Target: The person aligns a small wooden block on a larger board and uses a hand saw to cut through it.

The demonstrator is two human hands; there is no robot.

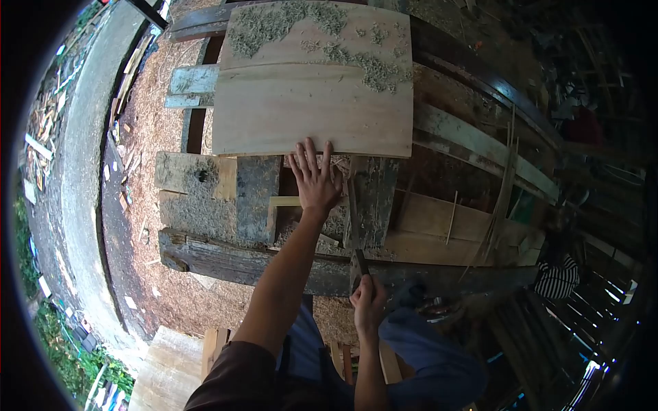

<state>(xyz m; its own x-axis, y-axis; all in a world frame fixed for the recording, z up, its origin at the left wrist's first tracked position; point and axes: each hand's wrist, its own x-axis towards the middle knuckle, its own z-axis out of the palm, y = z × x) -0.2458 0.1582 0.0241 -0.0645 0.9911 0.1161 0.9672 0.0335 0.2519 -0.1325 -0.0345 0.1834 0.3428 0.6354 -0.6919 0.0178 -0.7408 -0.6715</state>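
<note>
My left hand (317, 179) lies with its fingers spread, the fingertips on the near edge of a wide wooden panel (308, 113). Sawdust and shavings (288, 24) are scattered over the panel's far half. My right hand (369, 301) is wrapped round the dark handle of a handsaw (358, 267). From the handle the saw's narrow blade (353, 212) runs away from me to the panel's near edge, right of my left hand. Whether the blade's far end is in the wood cannot be made out.
Weathered planks (257, 198) form a slatted bench under the panel, with gaps between them. A thick beam (226, 259) runs along its near side. Thin wood strips (504, 192) lie at the right. Wood chips (164, 103) cover the ground at left. Striped cloth (556, 276) shows at far right.
</note>
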